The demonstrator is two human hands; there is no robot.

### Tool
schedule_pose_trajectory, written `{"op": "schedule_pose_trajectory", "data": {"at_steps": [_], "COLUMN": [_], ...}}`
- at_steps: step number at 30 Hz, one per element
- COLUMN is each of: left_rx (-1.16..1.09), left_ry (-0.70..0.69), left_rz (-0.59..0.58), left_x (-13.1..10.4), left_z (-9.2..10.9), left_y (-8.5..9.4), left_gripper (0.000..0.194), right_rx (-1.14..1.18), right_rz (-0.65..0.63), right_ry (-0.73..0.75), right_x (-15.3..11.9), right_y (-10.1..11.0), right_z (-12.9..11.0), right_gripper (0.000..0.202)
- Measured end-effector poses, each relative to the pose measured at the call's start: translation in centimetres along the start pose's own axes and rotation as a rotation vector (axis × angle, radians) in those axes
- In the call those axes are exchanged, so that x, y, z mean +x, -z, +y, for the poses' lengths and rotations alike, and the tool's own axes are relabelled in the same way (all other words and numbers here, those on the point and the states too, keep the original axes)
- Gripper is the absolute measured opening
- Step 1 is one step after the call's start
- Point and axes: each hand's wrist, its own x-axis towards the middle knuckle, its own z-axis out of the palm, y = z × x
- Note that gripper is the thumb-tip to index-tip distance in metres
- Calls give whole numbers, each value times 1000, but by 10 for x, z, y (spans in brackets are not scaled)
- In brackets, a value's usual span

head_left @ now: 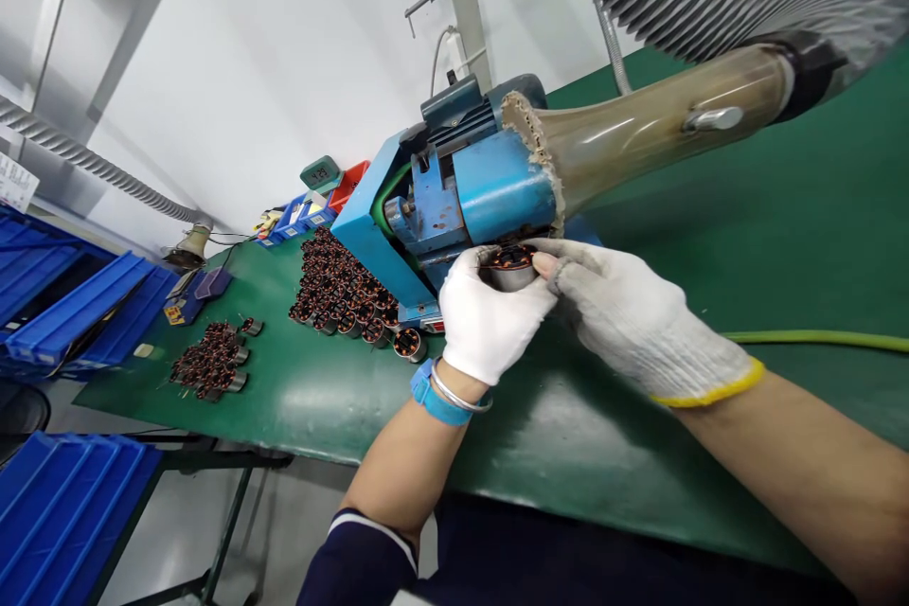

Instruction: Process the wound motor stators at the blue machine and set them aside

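Left hand (pixel 493 322), white-gloved, is curled around a copper-wound cylindrical part (pixel 512 277), wound end up. Right hand (pixel 617 303), in a yellow-cuffed glove, has thumb and fingers at the part's right edge; cannot tell whether they grip or merely touch. Part located at the near side of the blue machine (pixel 504 189), over the green tabletop (pixel 305 407). Similar parts (pixel 341 294) clustered left of the machine.
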Motion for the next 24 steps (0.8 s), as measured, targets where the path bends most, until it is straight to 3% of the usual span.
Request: {"op": "schedule_pose_trajectory", "data": {"at_steps": [7,11,16,18,22,24], "left_rx": [-16,-79,-89,-70,-112,-195], "left_ry": [12,-58,-64,-24,14,30], "left_rz": [42,40,-11,-27,1,2], "left_x": [-16,-34,-38,-37,-35,-35], "left_z": [4,-13,-23,-21,-19,-20], "left_y": [2,6,7,6,5,4], "left_gripper": [38,45,44,48,49,49], "right_rx": [-67,-180,-487,-456,-147,-147], "right_rz": [-13,-55,63,157,451,400], "right_ry": [49,188,449,375,28,14], "right_x": [-12,-26,-29,-26,-17,-16], "right_y": [0,0,5,8,10,7], "right_z": [3,6,-1,-8,-15,-9], "right_gripper": [44,37,18,18,20,19]}}
